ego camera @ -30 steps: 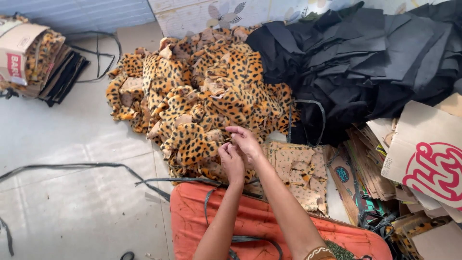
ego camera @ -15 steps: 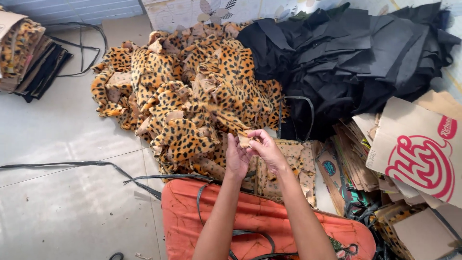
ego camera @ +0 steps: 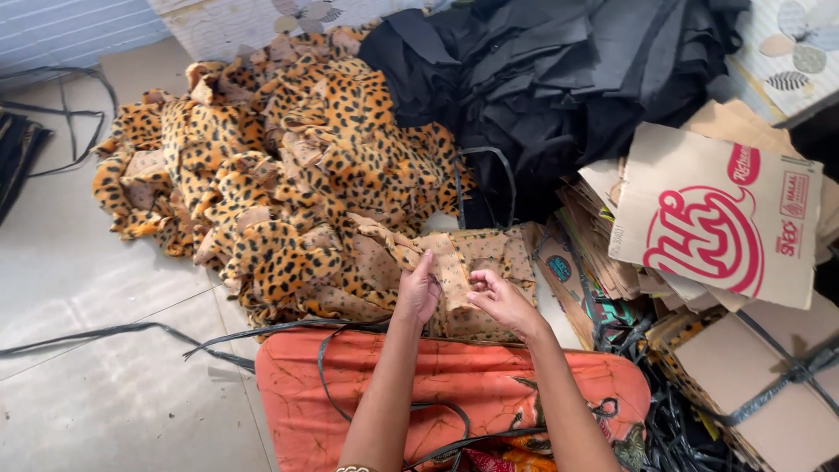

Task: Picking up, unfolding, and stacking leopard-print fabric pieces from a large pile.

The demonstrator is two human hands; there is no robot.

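Pinching limp leopard-print fabric piece [ego camera: 454, 273]: left hand [ego camera: 420, 293], right hand [ego camera: 500, 300] fingers grasping it; fuzzy pile [ego camera: 280, 175] beside.

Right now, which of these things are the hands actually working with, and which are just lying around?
In hand:
left hand and right hand pinching a tan leopard-print fabric piece
heap of leopard-print fabric pieces

Lying about:
pile of black fabric
printed cardboard box
orange patterned cloth
black plastic straps
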